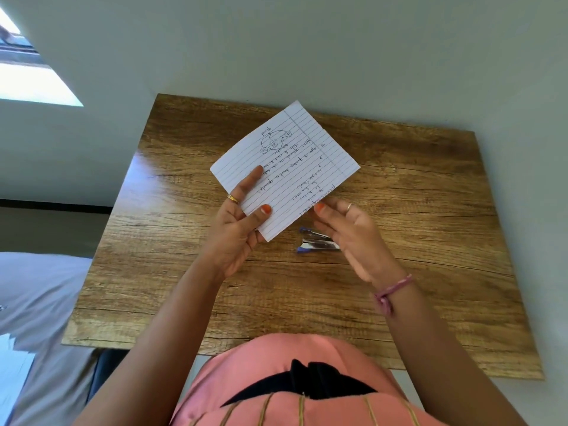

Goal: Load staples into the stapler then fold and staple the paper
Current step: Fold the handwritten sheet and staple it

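So the paper looks folded already, pinched in the left hand fingers above mid-surface, right hand fingers loosely spread, stapler lying underneath, so stapling's probably what's left.

Folded paper held over wooden table, stapler below.

Lined, handwritten paper gripped near its lower corner by left hand, thumb on top, fingers behind; raised above the middle of the table, tilted like a diamond toward the far edge. Right hand loose and spread, thumb tip touching the paper's lower right edge. Stapler lay on its side, splayed apart, just under the right hand, partly hidden by it.
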Motion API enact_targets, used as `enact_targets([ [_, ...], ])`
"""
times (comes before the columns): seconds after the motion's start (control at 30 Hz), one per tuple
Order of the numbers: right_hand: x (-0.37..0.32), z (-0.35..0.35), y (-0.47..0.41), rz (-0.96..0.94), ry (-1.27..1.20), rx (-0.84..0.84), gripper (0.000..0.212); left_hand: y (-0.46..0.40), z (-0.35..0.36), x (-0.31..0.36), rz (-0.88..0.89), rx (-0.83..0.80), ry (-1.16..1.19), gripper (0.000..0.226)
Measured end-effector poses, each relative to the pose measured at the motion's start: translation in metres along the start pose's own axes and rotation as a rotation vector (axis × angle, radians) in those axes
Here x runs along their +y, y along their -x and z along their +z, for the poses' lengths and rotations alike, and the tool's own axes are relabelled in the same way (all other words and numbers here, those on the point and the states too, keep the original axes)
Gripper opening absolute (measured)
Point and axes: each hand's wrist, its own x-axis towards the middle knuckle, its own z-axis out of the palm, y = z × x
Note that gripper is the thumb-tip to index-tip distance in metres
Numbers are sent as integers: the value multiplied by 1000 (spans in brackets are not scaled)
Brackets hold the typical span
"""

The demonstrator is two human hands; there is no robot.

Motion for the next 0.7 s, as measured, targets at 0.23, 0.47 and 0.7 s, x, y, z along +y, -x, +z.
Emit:
enact_targets([
  [0.23,-17,7,-9,47,-298,110,19,4,-20,-1,-23,-363,59,42],
  [0.47,-34,-10,-11,152,-110,-119,29,-9,-55,25,-269,-264,468,59],
  [0.7,-37,-11,-17,132,142,-149,25,-18,-30,55,-332,10,-367,60],
])
